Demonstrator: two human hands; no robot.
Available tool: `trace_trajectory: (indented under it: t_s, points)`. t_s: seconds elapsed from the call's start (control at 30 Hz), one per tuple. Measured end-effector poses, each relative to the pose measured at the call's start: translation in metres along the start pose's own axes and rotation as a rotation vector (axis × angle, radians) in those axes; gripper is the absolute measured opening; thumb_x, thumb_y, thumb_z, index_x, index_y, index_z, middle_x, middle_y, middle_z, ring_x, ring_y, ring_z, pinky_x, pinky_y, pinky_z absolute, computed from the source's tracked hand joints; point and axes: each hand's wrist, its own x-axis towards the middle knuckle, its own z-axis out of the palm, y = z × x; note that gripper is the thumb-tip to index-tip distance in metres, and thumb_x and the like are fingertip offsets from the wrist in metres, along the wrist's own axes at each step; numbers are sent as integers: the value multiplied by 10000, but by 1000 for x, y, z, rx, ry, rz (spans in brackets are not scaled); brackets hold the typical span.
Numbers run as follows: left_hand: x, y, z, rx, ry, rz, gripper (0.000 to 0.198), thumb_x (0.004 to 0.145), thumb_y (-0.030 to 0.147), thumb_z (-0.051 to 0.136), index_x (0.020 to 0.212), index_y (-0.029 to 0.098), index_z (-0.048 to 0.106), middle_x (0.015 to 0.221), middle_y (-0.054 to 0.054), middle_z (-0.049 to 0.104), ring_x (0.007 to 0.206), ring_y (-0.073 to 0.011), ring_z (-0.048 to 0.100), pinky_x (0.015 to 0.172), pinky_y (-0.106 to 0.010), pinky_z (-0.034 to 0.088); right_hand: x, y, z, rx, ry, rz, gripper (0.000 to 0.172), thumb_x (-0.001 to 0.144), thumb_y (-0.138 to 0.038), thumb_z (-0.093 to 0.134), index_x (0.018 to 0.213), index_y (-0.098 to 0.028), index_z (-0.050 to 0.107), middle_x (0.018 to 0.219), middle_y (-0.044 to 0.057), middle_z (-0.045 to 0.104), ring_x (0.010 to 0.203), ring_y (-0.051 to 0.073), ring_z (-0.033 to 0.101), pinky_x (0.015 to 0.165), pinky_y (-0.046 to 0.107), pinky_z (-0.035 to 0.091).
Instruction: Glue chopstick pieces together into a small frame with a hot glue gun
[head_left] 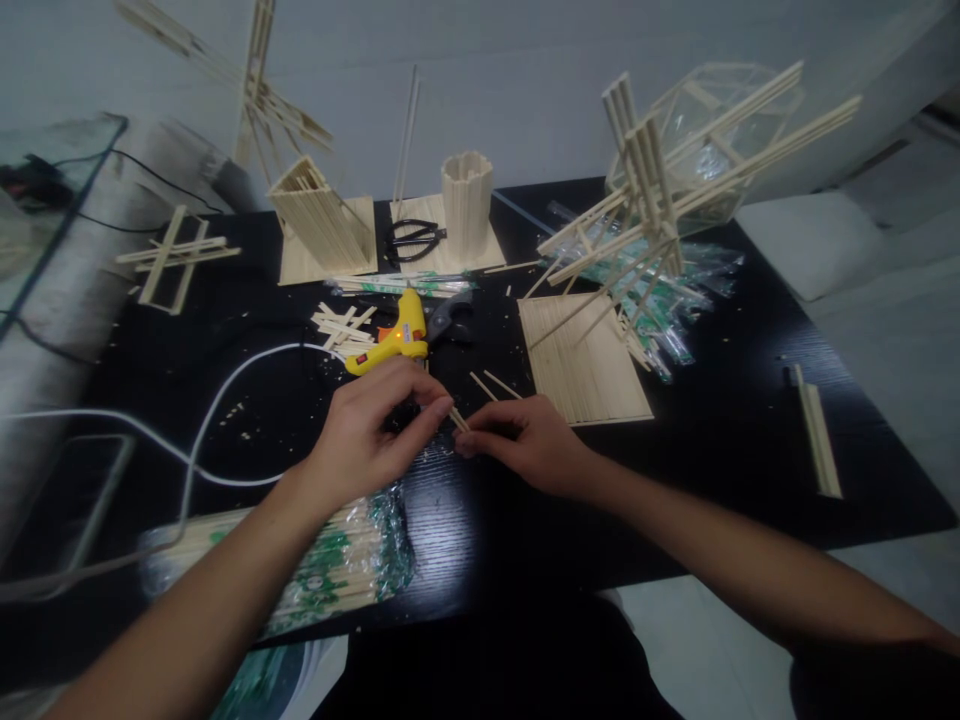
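Observation:
Between my two hands is a short wooden stick [459, 418], held above the black table. My left hand [386, 415] pinches its upper left end between thumb and fingers. At the lower right end, the fingertips of my right hand [529, 443] close on the same stick. Whether it is one stick or two side by side I cannot tell. Just beyond my left hand lies a yellow glue gun [394, 338] with a small orange light on. Two thin loose sticks [495, 385] lie past my right hand.
Wooden stick models stand at the back: a slanted tower [322, 215], a round cup shape [466, 200] and a windmill-like frame [652, 190]. Black scissors [415, 238] lie between. Packed sticks [337, 560] lie at front left, by a white cable [240, 480]. A stick bundle [817, 435] lies right.

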Motion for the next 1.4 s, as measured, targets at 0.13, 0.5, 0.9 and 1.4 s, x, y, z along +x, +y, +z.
trace_trajectory:
  t_s: [0.13,0.5,0.9,1.4]
  points:
    - [-1,0,0,-5,-9,4,59,954,131,648,933,182,666,881,-40,701,811,-153,656,749,-304,538,0,1,0,20,-1,14,159,897,-364,767,851,-218,813,805,8,807,756,165,728,733,290,531]
    - [0,0,1,-26,-49,6,67,955,139,637,912,187,658,845,-33,679,788,-156,643,727,-304,533,-2,-2,0,-82,-20,-93,200,897,-398,779,955,-208,811,778,-15,778,671,117,650,652,243,463]
    - [0,0,3,-40,-58,37,45,942,150,671,915,186,672,830,-25,682,784,-152,640,748,-305,527,-2,-4,-1,-41,-18,-127,205,974,-358,680,883,-213,793,819,-1,810,746,133,732,731,256,530]
    - [0,-3,-1,-1,9,-51,86,960,137,639,889,184,623,835,-15,640,770,-138,602,729,-290,488,-1,-3,0,-30,27,-112,214,964,-367,680,891,-192,780,799,11,801,744,146,736,735,270,548]
